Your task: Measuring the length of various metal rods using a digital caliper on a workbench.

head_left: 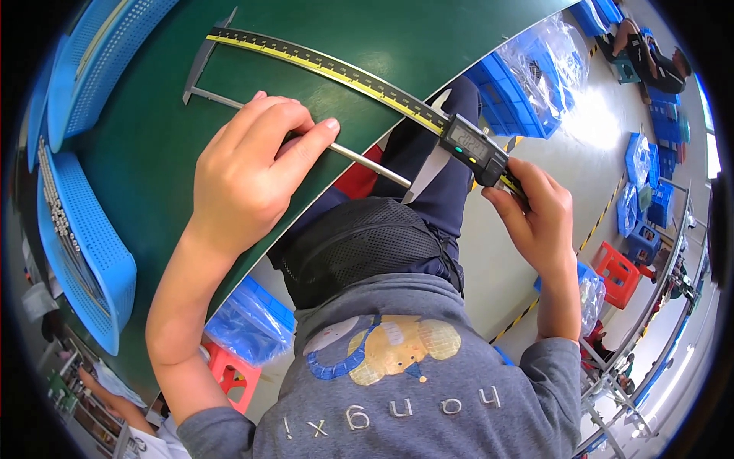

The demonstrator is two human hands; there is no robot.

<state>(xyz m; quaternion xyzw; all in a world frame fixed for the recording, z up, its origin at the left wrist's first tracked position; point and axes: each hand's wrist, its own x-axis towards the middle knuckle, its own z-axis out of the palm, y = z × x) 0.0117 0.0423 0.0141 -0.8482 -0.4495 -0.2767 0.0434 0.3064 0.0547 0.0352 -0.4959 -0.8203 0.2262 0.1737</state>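
The left hand (252, 161), above the green table (428, 46), is curled in, thumb and fingers pinching a thin metal rod (371, 163). Beyond the table's edge, the right hand (539, 210) bends its thumb and fingers around the display end of a digital caliper (336, 70). The rod (one end past the table's edge) spans the caliper's spread jaws. Blue baskets (98, 245) line the table's left side.

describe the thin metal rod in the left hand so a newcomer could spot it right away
Start at the green table and find the left hand above it. The slim rod passes through its grip, lying between the jaws of the caliper. It is plain and silvery, unlike the caliper's black-and-yellow beam alongside.
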